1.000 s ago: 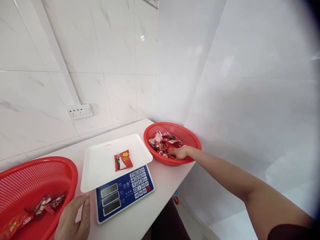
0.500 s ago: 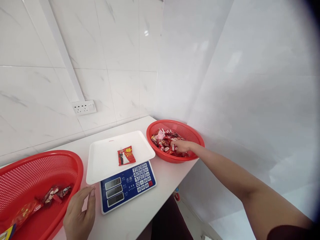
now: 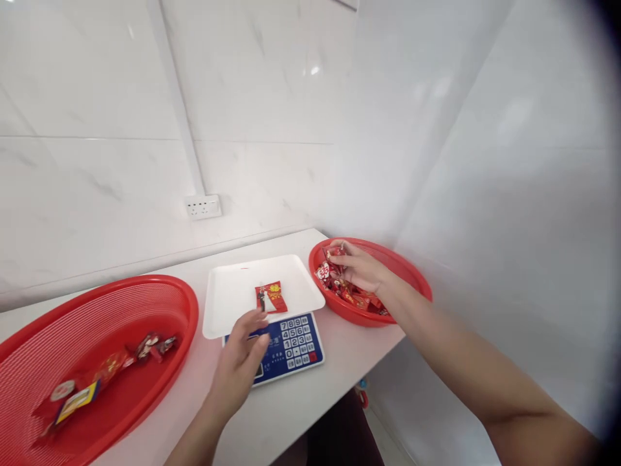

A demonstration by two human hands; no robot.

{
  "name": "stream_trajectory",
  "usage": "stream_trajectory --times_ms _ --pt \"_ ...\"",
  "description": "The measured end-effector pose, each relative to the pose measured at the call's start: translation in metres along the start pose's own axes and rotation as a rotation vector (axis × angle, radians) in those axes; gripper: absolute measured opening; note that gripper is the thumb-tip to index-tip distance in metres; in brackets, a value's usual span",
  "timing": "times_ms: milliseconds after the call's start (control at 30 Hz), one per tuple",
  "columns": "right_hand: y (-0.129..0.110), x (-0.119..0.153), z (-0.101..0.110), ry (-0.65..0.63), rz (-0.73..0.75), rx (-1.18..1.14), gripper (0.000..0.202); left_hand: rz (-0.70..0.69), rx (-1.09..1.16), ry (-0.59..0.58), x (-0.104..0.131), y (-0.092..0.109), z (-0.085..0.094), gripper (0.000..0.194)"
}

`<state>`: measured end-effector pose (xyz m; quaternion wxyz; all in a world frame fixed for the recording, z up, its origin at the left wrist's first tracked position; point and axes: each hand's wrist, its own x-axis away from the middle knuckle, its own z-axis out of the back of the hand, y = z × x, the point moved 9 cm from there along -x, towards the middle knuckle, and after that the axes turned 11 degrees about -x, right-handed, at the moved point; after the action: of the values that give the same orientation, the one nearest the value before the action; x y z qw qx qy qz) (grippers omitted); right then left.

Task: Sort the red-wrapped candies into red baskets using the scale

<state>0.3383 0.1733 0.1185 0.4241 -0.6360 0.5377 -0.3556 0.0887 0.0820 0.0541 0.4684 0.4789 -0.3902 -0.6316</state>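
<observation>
Fingers, right hand [image 3: 361,266]: clamped on red packet [image 3: 332,255], held above pile, basket [image 3: 349,316] by bench's [image 3: 301,408] right edge. Left hand [image 3: 235,369]: thumb and fingers apart, by scale [image 3: 303,346].

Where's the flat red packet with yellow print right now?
In the head view, the flat red packet with yellow print lies centre-left on the white plastic scale tray, just beyond the left hand's fingertips.

Pale, faintly veined wall tiles [image 3: 97,181] with a white socket plate [image 3: 203,207] rise behind the white bench [image 3: 291,414], beside a glossy grey-white wall panel [image 3: 485,213].
</observation>
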Motion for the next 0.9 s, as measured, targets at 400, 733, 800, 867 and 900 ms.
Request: stream_trajectory --times_ms 400,733,800,867,900 --pt "0.062 -0.020 -0.134 -0.240 0.000 0.128 0.032 0.279 0.740 0.081 -0.067 0.001 -0.014 0.037" --pt "0.083 -0.056 -0.061 0.099 -0.059 0.278 0.032 0.360 0.842 0.404 -0.066 -0.031 0.055 0.031" --pt "0.088 -0.056 -0.059 0.071 -0.068 0.365 0.043 0.352 0.841 0.444 -0.063 -0.033 0.061 0.032" --pt "0.090 -0.054 -0.062 0.016 -0.079 0.471 0.053 0.343 0.830 0.465 -0.061 -0.032 0.065 0.032" --pt "0.088 -0.054 -0.062 -0.005 -0.075 0.533 0.056 0.340 0.828 0.475 -0.060 -0.031 0.068 0.032"
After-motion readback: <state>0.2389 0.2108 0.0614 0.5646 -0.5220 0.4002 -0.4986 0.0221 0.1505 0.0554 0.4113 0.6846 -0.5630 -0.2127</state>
